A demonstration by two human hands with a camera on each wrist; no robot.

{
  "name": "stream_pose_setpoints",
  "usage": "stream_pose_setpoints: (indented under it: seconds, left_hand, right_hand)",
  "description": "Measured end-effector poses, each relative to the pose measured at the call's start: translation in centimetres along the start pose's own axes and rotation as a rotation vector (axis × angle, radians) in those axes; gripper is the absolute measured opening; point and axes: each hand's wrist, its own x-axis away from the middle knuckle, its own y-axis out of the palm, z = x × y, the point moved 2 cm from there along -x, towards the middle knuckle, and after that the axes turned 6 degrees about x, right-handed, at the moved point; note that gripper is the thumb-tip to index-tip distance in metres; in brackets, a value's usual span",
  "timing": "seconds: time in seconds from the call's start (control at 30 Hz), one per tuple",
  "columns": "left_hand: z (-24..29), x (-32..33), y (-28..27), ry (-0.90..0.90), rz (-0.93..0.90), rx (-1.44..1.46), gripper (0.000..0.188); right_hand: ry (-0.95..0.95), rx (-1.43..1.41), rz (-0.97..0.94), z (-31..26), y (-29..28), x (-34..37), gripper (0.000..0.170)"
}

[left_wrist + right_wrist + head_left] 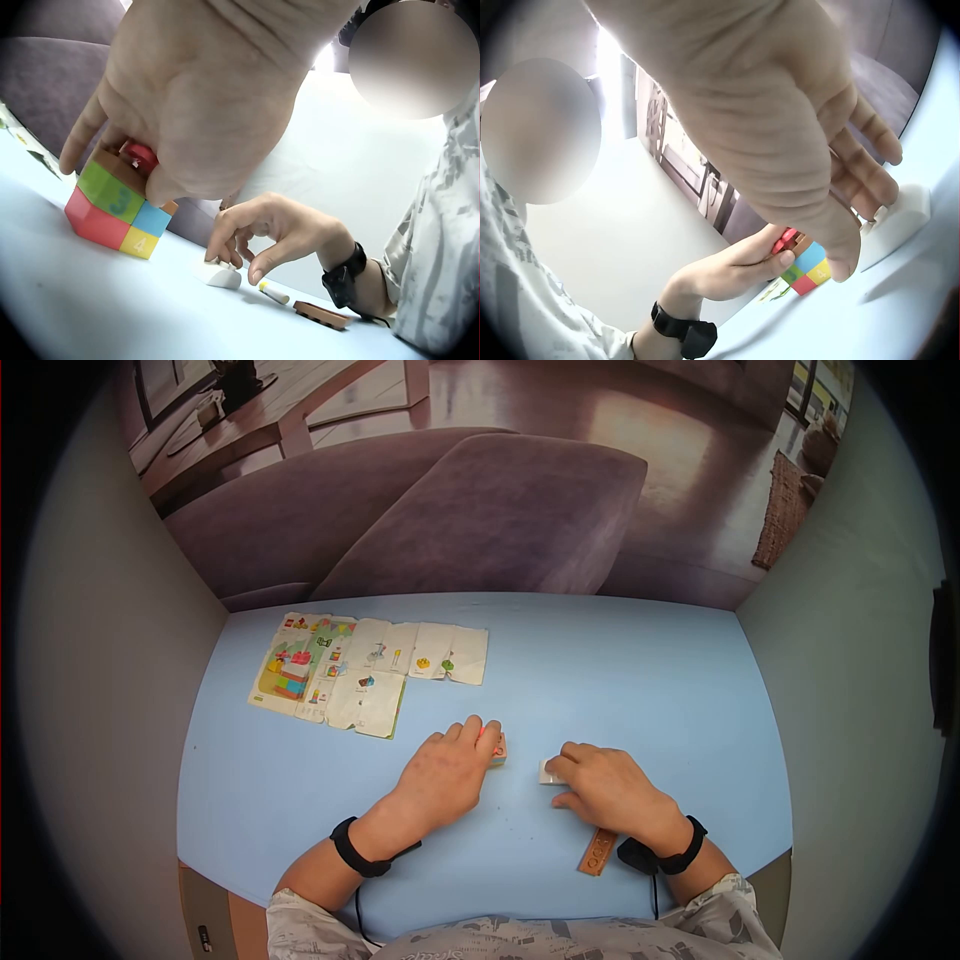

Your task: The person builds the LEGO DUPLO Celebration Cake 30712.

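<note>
My left hand (445, 778) grips the top of a stack of toy building bricks (105, 214) that sits on the table. Green, red, blue and yellow blocks show, some with numbers, below a brown layer. A red piece (138, 156) on top is partly hidden by the fingers. To the right, my right hand (618, 788) touches the studs of a white brick (900, 223) with its fingertips. In the left wrist view, its thumb is apart from that brick, which has a rounded side and lies on the table.
A brown studded plate (597, 852) lies by the right wrist. A small white cylinder with a yellow end (274, 293) lies between plate and white brick. The unfolded instruction sheet (372, 685) is at the back left of the blue table (640, 660). Grey walls flank both sides.
</note>
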Motion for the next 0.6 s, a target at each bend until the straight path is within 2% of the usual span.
stream_pose_setpoints:
  seconds: [0.23, 0.33, 0.43, 0.53, 0.6]
  left_hand:
    - [0.0, -0.1, -0.5, -0.005, -0.063, -0.058, 0.052]
    - [0.2, 0.2, -0.7, 0.018, 0.01, -0.094, 0.061]
    - [0.7, 0.1, -1.4, 0.088, 0.1, -0.21, 0.072]
    - [2.0, -0.4, -2.5, 0.177, 0.17, -0.206, 0.068]
    - [2.5, -0.5, -2.0, 0.256, 0.155, -0.109, 0.064]
  right_hand:
    - [-0.009, -0.031, 0.008, -0.2, -0.4, 0.1, 0.039]
    - [-0.034, -0.059, 0.021, -0.1, -0.3, 0.1, 0.039]
    - [-0.043, -0.07, 0.028, -0.1, -0.1, 0.1, 0.037]
    - [-0.056, -0.08, 0.044, -0.1, -0.2, 0.1, 0.035]
    - [-0.066, -0.089, 0.051, 0.0, -0.3, 0.2, 0.036]
